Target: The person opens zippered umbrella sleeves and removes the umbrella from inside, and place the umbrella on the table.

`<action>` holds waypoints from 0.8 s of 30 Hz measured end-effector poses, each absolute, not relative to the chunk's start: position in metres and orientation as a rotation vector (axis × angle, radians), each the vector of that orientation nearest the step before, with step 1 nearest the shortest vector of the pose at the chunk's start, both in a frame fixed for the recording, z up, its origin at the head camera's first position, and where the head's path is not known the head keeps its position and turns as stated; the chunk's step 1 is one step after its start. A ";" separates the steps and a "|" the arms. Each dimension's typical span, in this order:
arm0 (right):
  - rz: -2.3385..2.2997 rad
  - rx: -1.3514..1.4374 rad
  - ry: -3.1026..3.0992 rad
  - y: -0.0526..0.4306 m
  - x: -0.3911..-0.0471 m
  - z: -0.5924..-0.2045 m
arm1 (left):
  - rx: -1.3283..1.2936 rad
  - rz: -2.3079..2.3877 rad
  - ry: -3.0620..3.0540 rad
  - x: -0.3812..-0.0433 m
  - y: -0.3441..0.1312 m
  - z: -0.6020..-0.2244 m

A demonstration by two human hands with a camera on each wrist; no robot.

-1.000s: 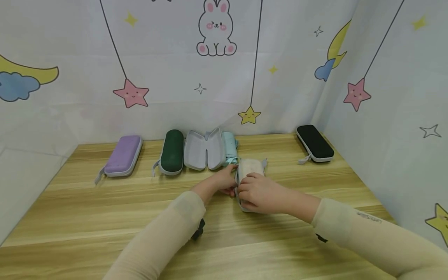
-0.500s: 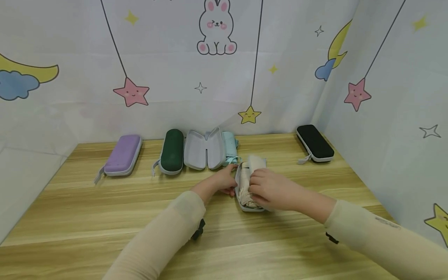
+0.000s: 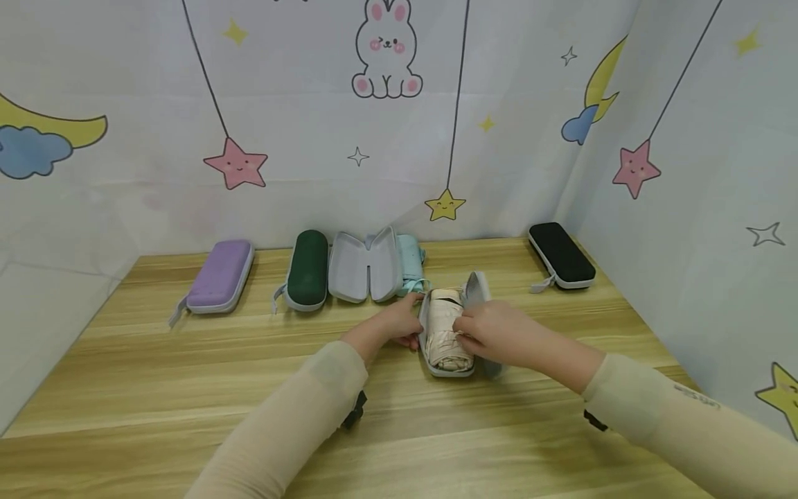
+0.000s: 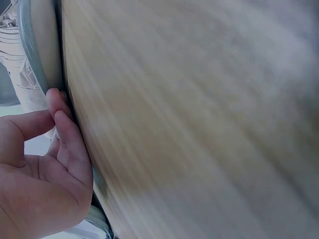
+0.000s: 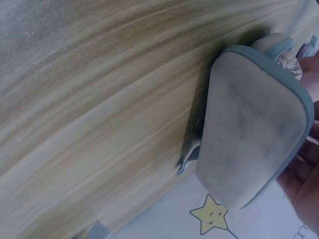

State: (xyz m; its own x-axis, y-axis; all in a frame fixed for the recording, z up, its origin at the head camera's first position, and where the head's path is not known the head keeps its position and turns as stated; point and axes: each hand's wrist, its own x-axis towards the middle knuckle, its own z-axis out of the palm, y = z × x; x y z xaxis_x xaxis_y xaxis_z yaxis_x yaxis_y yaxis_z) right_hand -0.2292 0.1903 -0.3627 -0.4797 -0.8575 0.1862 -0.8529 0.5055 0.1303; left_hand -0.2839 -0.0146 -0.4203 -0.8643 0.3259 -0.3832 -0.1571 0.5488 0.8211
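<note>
A beige zip case lies open on the table in the head view. Inside it sits a beige rolled bundle of pleated fabric, resembling a folded compact umbrella. My left hand pinches the case's left edge; thumb and fingertips meet at its rim in the left wrist view. The lid stands up on the right, its outer face toward the right wrist camera. My right hand reaches over the lid's edge, curled fingers at the bundle's right side. The lid partly hides these fingers; I cannot tell whether they grip anything.
Behind the left hand stand an open grey-lined case and a light-blue folded umbrella. Further left lie a dark green case and a purple case. A black case is at the back right, near the curtain.
The right hand has swung the beige lid up and over to the right, uncovering the bundle. The left hand has stayed at the case's left edge.
</note>
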 end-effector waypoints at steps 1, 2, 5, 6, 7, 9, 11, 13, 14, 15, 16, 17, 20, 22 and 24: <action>-0.032 1.401 -2.567 0.190 -0.229 -0.363 | 0.137 1.282 2.288 -0.284 -0.014 -0.421; -0.031 1.342 -2.618 0.190 -0.229 -0.364 | 0.136 1.282 2.290 -0.284 -0.014 -0.421; -0.031 1.182 -2.742 0.187 -0.229 -0.366 | 0.139 1.285 2.286 -0.284 -0.014 -0.421; -0.022 1.131 -2.790 0.186 -0.229 -0.367 | 0.142 1.287 2.284 -0.283 -0.014 -0.421; -0.014 1.084 -2.832 0.184 -0.228 -0.368 | 0.146 1.286 2.285 -0.283 -0.015 -0.421; 0.002 0.993 -2.914 0.180 -0.228 -0.371 | 0.152 1.289 2.290 -0.283 -0.016 -0.420; 0.034 0.907 -2.987 0.175 -0.226 -0.373 | 0.158 1.291 2.296 -0.282 -0.015 -0.419; 0.063 0.838 -3.034 0.169 -0.225 -0.375 | 0.157 1.289 2.308 -0.281 -0.015 -0.417; 0.075 0.809 -3.051 0.166 -0.225 -0.376 | 0.158 1.283 2.315 -0.280 -0.014 -0.416; 0.094 0.786 -3.065 0.163 -0.224 -0.378 | 0.159 1.275 2.321 -0.280 -0.014 -0.416; 0.104 0.765 -3.070 0.160 -0.223 -0.378 | 0.155 1.269 2.325 -0.279 -0.013 -0.415; 0.105 0.746 -3.076 0.158 -0.223 -0.380 | 0.150 1.262 2.327 -0.278 -0.013 -0.415; 0.107 0.704 -3.074 0.153 -0.221 -0.382 | 0.114 1.286 2.290 -0.276 -0.011 -0.413; 0.106 0.691 -3.064 0.152 -0.220 -0.383 | 0.084 1.330 2.254 -0.273 -0.011 -0.413; 0.103 0.683 -3.061 0.151 -0.220 -0.384 | 0.069 1.382 2.218 -0.269 -0.011 -0.413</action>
State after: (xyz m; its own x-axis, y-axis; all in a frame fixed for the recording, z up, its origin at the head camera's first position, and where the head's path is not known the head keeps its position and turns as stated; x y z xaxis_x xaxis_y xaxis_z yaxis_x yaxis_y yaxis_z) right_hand -0.2197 0.1510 -0.3844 -0.9054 -0.4243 0.0180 -0.4245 0.9032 -0.0629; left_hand -0.2688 -0.0106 -0.4126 -0.8630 0.3077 -0.4006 -0.2240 0.4777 0.8495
